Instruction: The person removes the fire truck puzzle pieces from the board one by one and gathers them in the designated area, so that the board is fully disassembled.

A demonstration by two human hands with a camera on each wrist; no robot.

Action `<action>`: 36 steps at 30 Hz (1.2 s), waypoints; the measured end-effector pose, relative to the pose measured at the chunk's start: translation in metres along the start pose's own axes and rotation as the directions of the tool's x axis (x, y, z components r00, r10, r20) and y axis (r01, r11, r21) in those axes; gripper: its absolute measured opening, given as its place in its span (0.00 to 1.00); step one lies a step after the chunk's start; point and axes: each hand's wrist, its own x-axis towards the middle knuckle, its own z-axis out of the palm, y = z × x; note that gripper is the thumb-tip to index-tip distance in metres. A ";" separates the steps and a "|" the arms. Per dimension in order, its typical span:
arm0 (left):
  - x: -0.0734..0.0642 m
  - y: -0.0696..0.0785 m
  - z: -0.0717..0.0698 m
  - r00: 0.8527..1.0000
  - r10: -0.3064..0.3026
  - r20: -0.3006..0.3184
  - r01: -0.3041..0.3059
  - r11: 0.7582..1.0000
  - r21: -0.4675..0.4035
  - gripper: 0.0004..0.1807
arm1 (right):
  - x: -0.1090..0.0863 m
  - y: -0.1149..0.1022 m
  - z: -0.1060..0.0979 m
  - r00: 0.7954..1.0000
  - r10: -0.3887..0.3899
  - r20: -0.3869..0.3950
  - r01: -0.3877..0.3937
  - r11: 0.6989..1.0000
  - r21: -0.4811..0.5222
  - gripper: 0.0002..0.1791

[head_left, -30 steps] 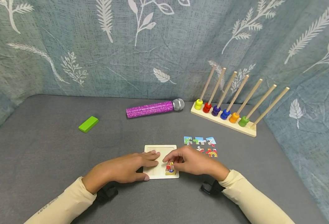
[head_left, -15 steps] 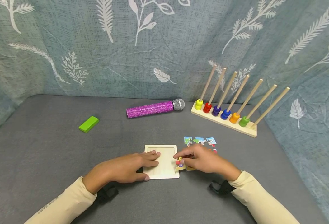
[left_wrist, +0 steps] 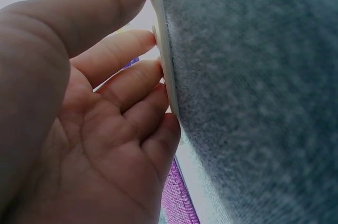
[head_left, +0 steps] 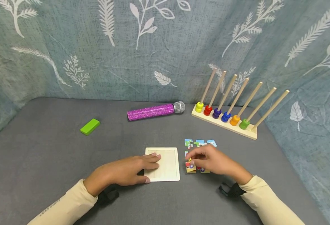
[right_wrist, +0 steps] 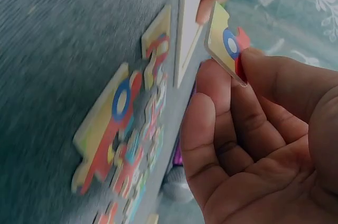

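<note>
My left hand [head_left: 128, 170] rests on a square, pale wooden puzzle tray [head_left: 169, 164], its fingers extended over the bare inside and the thumb at the near left corner. In the left wrist view the fingertips [left_wrist: 145, 39] touch the tray's thin board [left_wrist: 168, 71]. Right of the tray, my right hand [head_left: 209, 159] pinches a puzzle piece [right_wrist: 224, 42] between thumb and fingers. That piece shows yellow, red and a blue ring, and is raised above the loose puzzle pieces [right_wrist: 103, 123] on the cloth. Some of these are hidden under the right hand in the head view.
A purple glittery microphone [head_left: 150, 112] lies behind the tray. At the back right stands a wooden peg stand [head_left: 224, 124] with coloured beads and tall rods. A green block [head_left: 90, 126] lies to the left. A patterned curtain [head_left: 97, 62] rises behind the grey cloth.
My right hand has carried the pinched puzzle piece rightward, from over the tray to over the loose pieces. The left hand stays in place on the tray.
</note>
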 end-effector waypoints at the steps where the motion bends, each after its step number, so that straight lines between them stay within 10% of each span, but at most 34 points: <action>1: -0.001 0.000 0.000 1.000 0.003 -0.003 -0.003 1.000 0.000 0.27 | -0.001 0.001 -0.001 1.000 0.005 -0.008 -0.005 1.000 0.002 0.10; 36: 0.010 0.008 0.001 0.999 0.039 0.017 -0.041 0.992 0.116 0.27 | -0.073 0.040 -0.049 0.984 0.163 -0.077 -0.169 0.983 -0.069 0.11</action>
